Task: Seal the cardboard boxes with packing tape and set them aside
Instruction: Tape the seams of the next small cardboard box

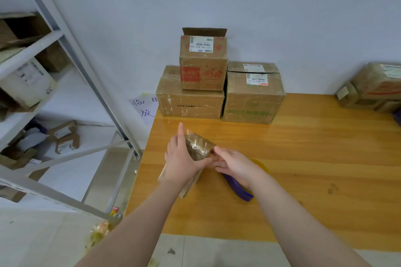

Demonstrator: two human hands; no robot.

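Note:
A small cardboard box (198,147) covered in glossy tape stands tilted on the wooden table (303,158) near its left edge. My left hand (182,158) presses flat against the box's left face, index finger pointing up, thumb under the near side. My right hand (235,166) holds a purple tape dispenser (237,187) with a yellowish tape roll (259,165) and touches the box's right corner with its fingertips. The grip on the dispenser is mostly hidden by the hand.
Three taped boxes are stacked against the wall: a wide one (189,102), a smaller one (202,63) on top, a third (253,93) to the right. More boxes (373,86) sit at the far right. A metal shelf (32,71) with parcels stands left.

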